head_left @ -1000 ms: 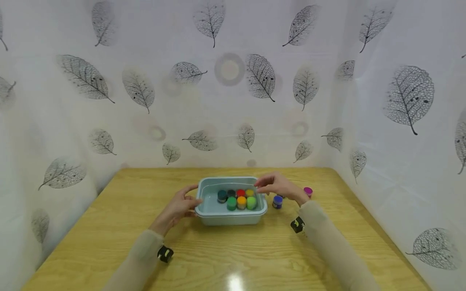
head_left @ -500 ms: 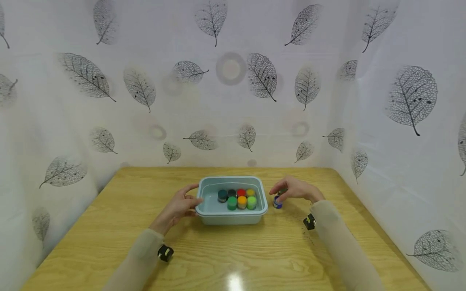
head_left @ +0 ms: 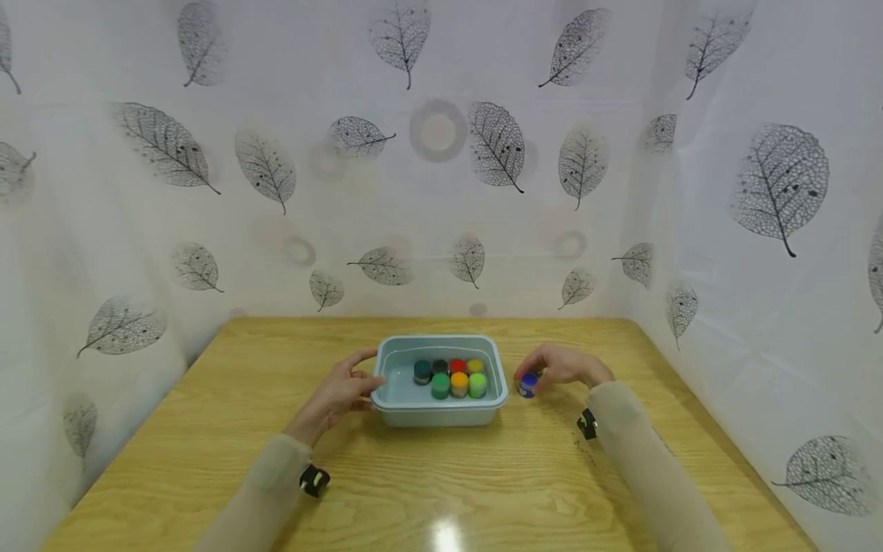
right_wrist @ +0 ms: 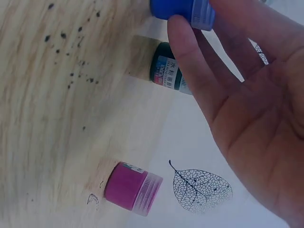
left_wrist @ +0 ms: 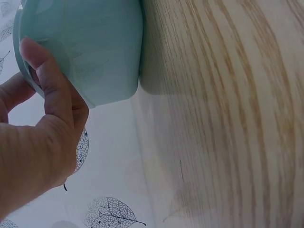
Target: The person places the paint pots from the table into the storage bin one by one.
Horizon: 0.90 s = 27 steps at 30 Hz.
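My left hand (head_left: pixel 339 391) holds the left end of a pale blue plastic bin (head_left: pixel 434 416), its thumb over the rim. In the left wrist view, the fingers grip the rim of the same bin (left_wrist: pixel 104 47). To the right of the bin, my right hand (head_left: pixel 562 364) pinches a blue paint jar (head_left: pixel 527 386) between thumb and fingers. The right wrist view shows the thumb against the side of this jar (right_wrist: pixel 173 8). Inside the bin stand several paint jars, among them a green jar (head_left: pixel 440 386), an orange jar (head_left: pixel 458 385) and a red jar (head_left: pixel 457 367).
Beyond the blue jar, a dark green paint jar (right_wrist: pixel 164 71) stands on the wooden table (head_left: pixel 428 483). A magenta paint jar (right_wrist: pixel 127 186) is farther along, hidden in the head view. Dark specks (right_wrist: pixel 63 35) dot the tabletop. Leaf-print curtains (head_left: pixel 428 199) enclose the table's back and sides.
My right hand has moved from the bin's right rim out to the right and down onto the blue paint jar, and its fingers have closed around it. The left hand keeps its place.
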Each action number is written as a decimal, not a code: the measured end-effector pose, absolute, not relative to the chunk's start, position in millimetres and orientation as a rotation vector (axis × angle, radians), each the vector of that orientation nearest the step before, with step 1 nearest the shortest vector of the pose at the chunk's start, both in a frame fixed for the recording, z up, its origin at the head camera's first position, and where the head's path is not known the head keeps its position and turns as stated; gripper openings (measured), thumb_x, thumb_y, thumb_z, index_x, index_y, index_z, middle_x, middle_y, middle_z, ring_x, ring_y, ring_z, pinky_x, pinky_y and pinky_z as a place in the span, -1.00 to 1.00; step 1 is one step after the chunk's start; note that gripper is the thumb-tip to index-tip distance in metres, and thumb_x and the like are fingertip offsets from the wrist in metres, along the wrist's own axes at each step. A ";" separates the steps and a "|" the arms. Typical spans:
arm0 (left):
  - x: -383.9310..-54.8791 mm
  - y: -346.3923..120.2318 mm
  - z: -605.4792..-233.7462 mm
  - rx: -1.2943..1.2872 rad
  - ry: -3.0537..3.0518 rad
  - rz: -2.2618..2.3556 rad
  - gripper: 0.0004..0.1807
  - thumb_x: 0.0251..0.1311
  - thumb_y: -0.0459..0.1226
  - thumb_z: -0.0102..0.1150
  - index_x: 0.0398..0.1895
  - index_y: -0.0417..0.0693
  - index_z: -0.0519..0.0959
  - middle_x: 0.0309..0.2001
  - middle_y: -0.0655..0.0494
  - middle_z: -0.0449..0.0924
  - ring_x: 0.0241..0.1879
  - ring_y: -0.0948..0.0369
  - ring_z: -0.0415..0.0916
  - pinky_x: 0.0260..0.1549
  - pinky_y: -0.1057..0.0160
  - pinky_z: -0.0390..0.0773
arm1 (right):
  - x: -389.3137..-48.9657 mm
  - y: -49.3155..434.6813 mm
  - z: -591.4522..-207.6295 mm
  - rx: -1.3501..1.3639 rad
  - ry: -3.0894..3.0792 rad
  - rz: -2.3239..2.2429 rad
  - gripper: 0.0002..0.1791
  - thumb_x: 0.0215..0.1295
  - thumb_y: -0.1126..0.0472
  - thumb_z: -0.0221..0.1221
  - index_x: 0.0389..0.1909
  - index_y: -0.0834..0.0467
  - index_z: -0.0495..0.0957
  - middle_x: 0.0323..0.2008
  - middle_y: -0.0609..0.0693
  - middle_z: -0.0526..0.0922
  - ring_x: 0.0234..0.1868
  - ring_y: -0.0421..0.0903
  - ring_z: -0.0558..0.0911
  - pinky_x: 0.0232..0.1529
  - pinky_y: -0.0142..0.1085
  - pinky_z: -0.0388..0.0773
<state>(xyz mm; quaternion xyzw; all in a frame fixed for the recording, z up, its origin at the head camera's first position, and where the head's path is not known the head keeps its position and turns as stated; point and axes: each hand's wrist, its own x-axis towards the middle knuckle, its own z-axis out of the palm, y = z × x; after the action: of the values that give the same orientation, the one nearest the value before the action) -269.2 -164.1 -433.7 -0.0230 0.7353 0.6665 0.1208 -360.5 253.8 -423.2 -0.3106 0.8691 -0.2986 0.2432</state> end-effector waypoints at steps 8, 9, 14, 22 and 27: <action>-268.3 -164.5 -431.6 -0.045 2.151 1.938 -0.30 0.31 -0.37 0.16 0.49 -0.01 0.16 -0.31 -0.04 0.53 -0.45 0.24 0.56 -0.47 0.29 0.66 | -357.9 252.1 -424.5 -0.891 2.364 -0.794 -0.51 -0.04 0.52 0.31 0.00 0.21 0.65 -0.02 0.05 0.69 0.04 -0.06 0.60 0.23 -0.03 0.50; -268.2 -164.7 -431.4 -0.036 2.153 1.935 -0.29 0.31 -0.37 0.16 0.49 -0.02 0.15 -0.31 -0.04 0.53 -0.45 0.24 0.56 -0.47 0.29 0.66 | -357.6 252.1 -424.5 -0.888 2.367 -0.790 -0.51 -0.04 0.51 0.32 0.01 0.21 0.65 -0.01 0.05 0.69 0.06 -0.04 0.60 0.24 -0.01 0.49; -268.4 -164.6 -431.0 -0.039 2.149 1.940 -0.29 0.30 -0.36 0.19 0.49 -0.01 0.16 -0.35 0.01 0.50 -0.46 0.23 0.56 -0.47 0.28 0.67 | -357.1 252.4 -425.6 -0.851 2.365 -0.795 -0.52 -0.02 0.42 0.37 0.02 0.18 0.65 -0.01 0.01 0.69 0.06 -0.05 0.61 0.20 -0.10 0.54; -269.1 -163.4 -431.3 -0.051 2.152 1.938 -0.29 0.30 -0.36 0.18 0.48 0.04 0.18 -0.38 0.06 0.46 -0.45 0.22 0.56 -0.48 0.28 0.66 | -354.7 251.2 -420.0 -0.731 2.292 -0.989 -0.49 -0.05 0.34 0.42 0.02 0.24 0.62 -0.11 0.05 0.68 -0.10 -0.05 0.61 -0.02 -0.25 0.60; -269.7 -163.7 -431.9 -0.065 2.156 1.938 -0.29 0.29 -0.37 0.19 0.48 0.03 0.18 -0.39 0.06 0.45 -0.46 0.22 0.54 -0.48 0.27 0.66 | -352.9 250.2 -414.1 -0.752 2.229 -1.106 -0.45 0.01 0.30 0.44 0.08 0.33 0.56 -0.05 0.11 0.65 -0.05 0.00 0.59 0.03 -0.22 0.60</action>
<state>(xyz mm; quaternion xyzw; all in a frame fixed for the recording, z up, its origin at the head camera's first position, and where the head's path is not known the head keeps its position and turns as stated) -269.7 -163.7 -431.9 -0.0223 0.7381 0.6635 0.1207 -352.9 250.2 -414.1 -0.2788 0.8262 -0.4098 0.2677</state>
